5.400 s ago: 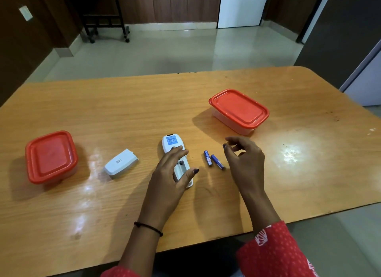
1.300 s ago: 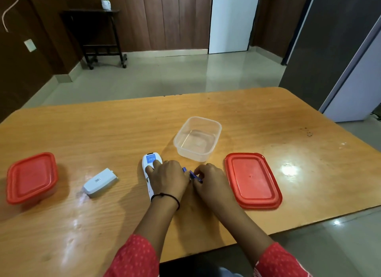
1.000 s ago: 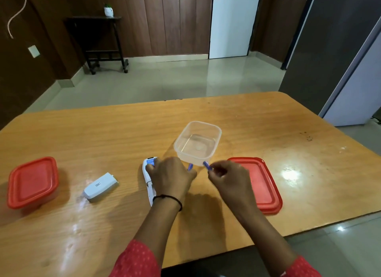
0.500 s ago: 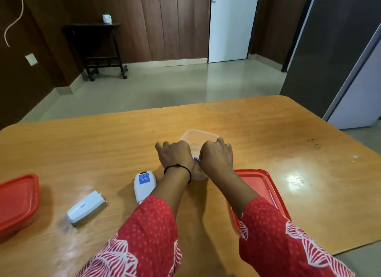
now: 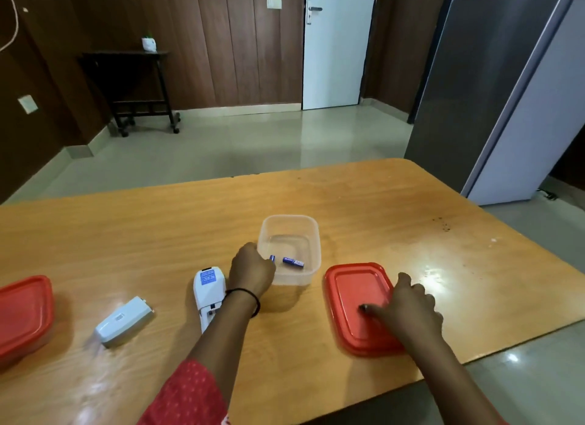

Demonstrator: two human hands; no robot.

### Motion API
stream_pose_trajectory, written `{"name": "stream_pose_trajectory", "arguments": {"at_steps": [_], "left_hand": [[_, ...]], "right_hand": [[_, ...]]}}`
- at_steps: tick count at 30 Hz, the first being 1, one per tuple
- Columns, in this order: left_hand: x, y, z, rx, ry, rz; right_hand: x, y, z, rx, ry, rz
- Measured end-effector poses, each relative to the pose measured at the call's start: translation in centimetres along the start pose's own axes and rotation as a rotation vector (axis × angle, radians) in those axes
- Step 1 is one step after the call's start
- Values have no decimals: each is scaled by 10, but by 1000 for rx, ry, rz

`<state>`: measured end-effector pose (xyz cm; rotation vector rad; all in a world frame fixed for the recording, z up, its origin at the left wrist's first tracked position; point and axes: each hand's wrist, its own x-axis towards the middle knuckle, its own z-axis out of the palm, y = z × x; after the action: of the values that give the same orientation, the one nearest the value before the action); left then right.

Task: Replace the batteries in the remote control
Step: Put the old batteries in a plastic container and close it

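Head view. Remote control (image 5: 209,293) lies on the wooden table (image 5: 380,209) at about 7 o'clock from the clear tub (image 5: 289,248), just beside the left forearm. Long axis runs near-to-far, tilted slightly; the rounded end with a blue label points to 12 o'clock, the near end toward the person. White body, back side up, battery bay open at the near half. Its white cover (image 5: 122,321) lies apart at 8 o'clock, long axis slanting toward 2 o'clock.

Clear tub, lid off: one blue battery (image 5: 293,261) lies on its floor, a second blue battery (image 5: 272,257) at the left wall. Left hand (image 5: 251,268) is curled at the tub's near-left rim, fingertips on that second battery; firmness of hold cannot be told.

Right hand (image 5: 408,307) rests spread on the red lid (image 5: 354,301), at 4 o'clock from the tub, fingers loose, clasping nothing. A lidded red container (image 5: 22,310) sits at far 9 o'clock.
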<state>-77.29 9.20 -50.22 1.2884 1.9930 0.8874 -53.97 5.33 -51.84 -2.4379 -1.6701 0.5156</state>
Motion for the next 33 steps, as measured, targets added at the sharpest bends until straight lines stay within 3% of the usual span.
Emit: {"name": "stream_pose_trajectory", "arguments": {"at_steps": [4,6,10,13,18,22,25,27,29,33], "left_hand": [[-30,0,7,-113,-75,-43],[-45,0,9,-178,-102,-63],[-72,-5,8,-294,-118,-63],[-82,-7,9,-345,-133,-60],[-91,-8,9,-307,-123,-64],[-93,-6,11,-301,-133,-53],[-95,-5,11,-334,-143,-22],[-97,-4,9,-344,-142,10],[-99,-6,8,-339,-132,29],[-91,-18,8,-384,-101,39]], "right_hand": [[3,0,-6,176,-43,43],[2,4,-6,251,42,1],[-9,9,1,116,152,19],[-8,7,-2,85,104,43],[-4,4,-11,319,15,93],[-11,1,-28,734,156,-34],[-25,-26,-42,827,366,-309],[-33,-52,-38,721,462,-507],[-37,-73,-21,414,537,-719],[-50,-96,19,-35,561,-892]]}}
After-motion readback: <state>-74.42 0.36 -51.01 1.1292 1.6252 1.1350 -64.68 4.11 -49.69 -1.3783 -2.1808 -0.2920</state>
